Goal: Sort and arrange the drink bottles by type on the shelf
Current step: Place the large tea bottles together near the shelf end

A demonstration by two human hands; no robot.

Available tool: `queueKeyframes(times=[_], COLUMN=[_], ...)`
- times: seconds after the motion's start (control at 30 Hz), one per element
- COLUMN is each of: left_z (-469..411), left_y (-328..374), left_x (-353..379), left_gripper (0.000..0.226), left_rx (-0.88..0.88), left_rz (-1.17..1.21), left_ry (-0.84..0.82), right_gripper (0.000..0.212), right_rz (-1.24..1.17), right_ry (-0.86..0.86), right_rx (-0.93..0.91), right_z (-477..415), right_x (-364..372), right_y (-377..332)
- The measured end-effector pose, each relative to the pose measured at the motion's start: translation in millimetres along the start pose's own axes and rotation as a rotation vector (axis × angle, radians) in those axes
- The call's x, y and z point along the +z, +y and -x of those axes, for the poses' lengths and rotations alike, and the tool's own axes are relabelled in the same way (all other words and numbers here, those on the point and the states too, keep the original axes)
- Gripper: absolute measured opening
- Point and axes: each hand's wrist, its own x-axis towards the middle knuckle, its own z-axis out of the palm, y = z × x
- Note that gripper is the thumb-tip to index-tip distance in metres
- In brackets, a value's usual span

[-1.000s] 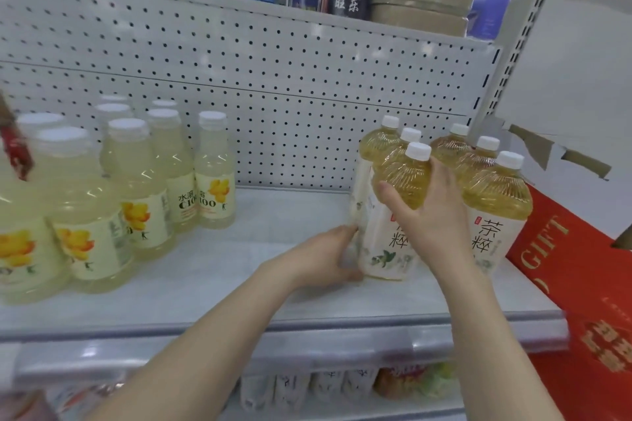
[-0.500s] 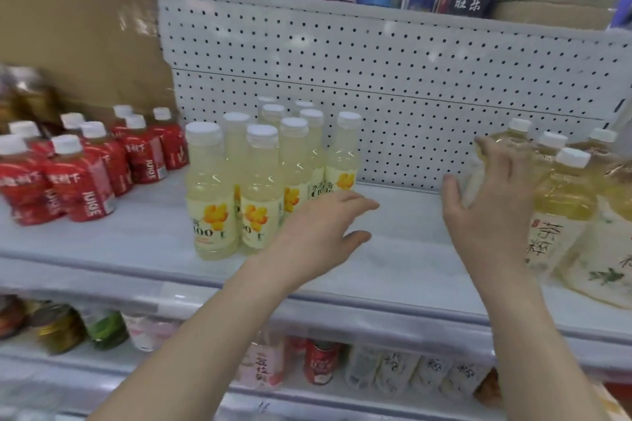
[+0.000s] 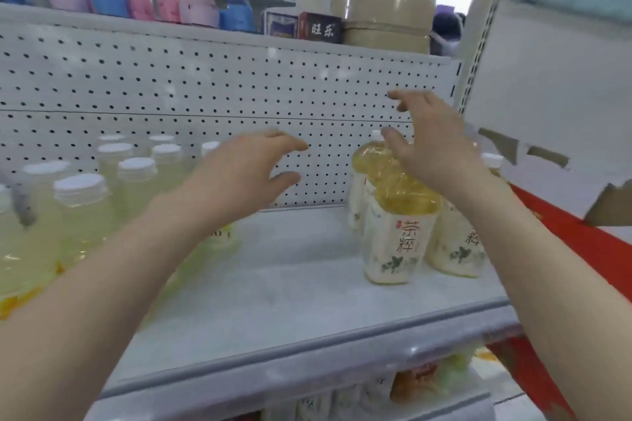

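Observation:
Several amber tea bottles (image 3: 393,225) with cream labels stand grouped at the right end of the grey shelf (image 3: 290,290). Pale yellow juice bottles (image 3: 82,212) with white caps fill the left side. My right hand (image 3: 434,143) hovers above the tea bottles' caps with fingers spread, holding nothing. My left hand (image 3: 246,174) floats over the bare middle of the shelf, fingers relaxed and pointing right, with a juice bottle partly hidden behind its wrist.
A white pegboard (image 3: 205,89) backs the shelf. A red gift box (image 3: 581,249) and a white carton (image 3: 547,106) stand close at the right. The upper shelf holds small pastel items (image 3: 143,3) and taped bundles (image 3: 386,0). More bottles sit on the lower shelf (image 3: 359,400).
The view swung left to the red bottles, then back right. Both hands let go of the front tea bottle and now hang open above the shelf.

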Motion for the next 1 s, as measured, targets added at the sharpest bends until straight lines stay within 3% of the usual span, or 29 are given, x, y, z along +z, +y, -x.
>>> queueKeyframes(times=[0.17, 0.3, 0.43, 0.63, 0.73, 1.0], left_z=[-111.3, -185.1, -218.6, -230.4, -237.0, -246.3], left_y=[38.9, 57.3, 55.4, 46.6, 51.4, 54.1], left_x=[36.1, 83.5, 126.6, 150.2, 158.9, 163.2], left_gripper=[0.043, 0.047, 0.049, 0.030, 0.031, 0.026], left_rx=[0.013, -0.047, -0.156, -0.216, -0.207, -0.214], left_rz=[0.005, 0.017, 0.118, 0.206, 0.123, 0.216], left_ry=[0.045, -0.069, -0.209, -0.127, -0.054, 0.005], right_gripper=[0.042, 0.047, 0.054, 0.046, 0.049, 0.048], right_rz=[0.016, 0.227, 0.231, 0.285, 0.232, 0.101], right_ry=[-0.198, -0.528, -0.747, -0.733, -0.716, -0.740], right_rx=[0.165, 0.203, 0.186, 0.062, 0.061, 0.054], right_z=[-71.6, -115.0, -134.9, -147.1, -148.2, -150.7], right_x=[-33.3, -12.6, 22.2, 46.5, 47.2, 48.9], right_y=[100.7, 164.4, 192.1, 212.3, 213.4, 216.6])
